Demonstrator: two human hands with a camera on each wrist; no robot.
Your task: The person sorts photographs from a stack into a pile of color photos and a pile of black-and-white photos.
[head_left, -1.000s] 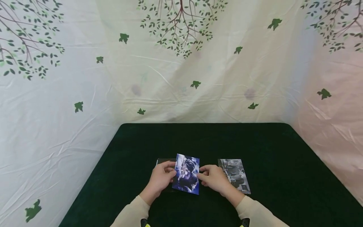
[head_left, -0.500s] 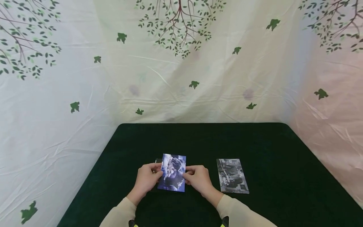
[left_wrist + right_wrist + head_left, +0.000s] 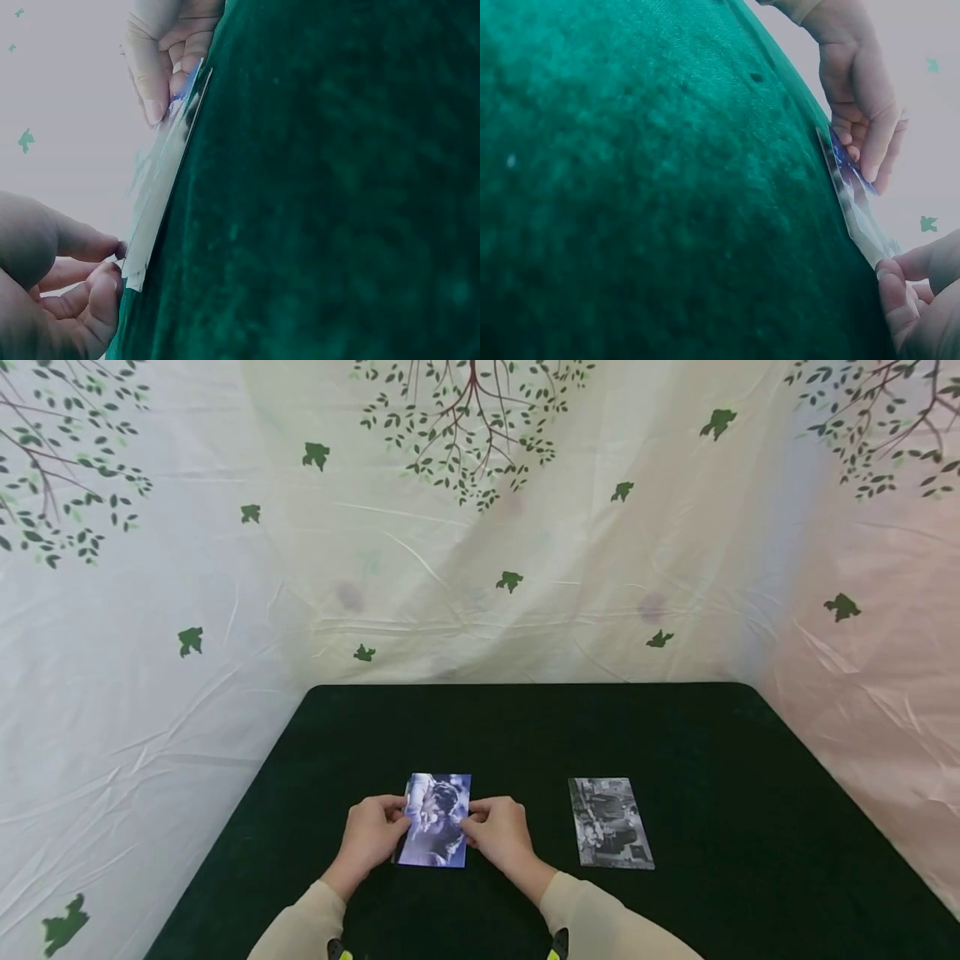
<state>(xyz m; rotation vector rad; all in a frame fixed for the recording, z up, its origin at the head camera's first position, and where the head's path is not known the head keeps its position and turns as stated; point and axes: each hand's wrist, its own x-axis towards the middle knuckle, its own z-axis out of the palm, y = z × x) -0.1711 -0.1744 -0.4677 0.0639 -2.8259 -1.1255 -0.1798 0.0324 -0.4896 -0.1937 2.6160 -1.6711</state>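
Observation:
A blue-and-white picture card lies between my two hands, close over the dark green table. My left hand pinches its left edge between thumb and fingers. At the opposite edge, my right hand pinches the card the same way. Just beneath it is another card, seen edge-on as a second layer in the left wrist view; in the head view the blue card hides nearly all of it. Both wrist views show the blue card slightly raised from the lower one.
A black-and-white picture card lies flat to the right of my hands. The dark green cloth-covered table reaches back to a pale curtain printed with branches and leaves, which also runs along both sides.
Both hands have carried the blue picture card left and lowered it over the other card, straightening its tilt. The black-and-white card has stayed in place on the table.

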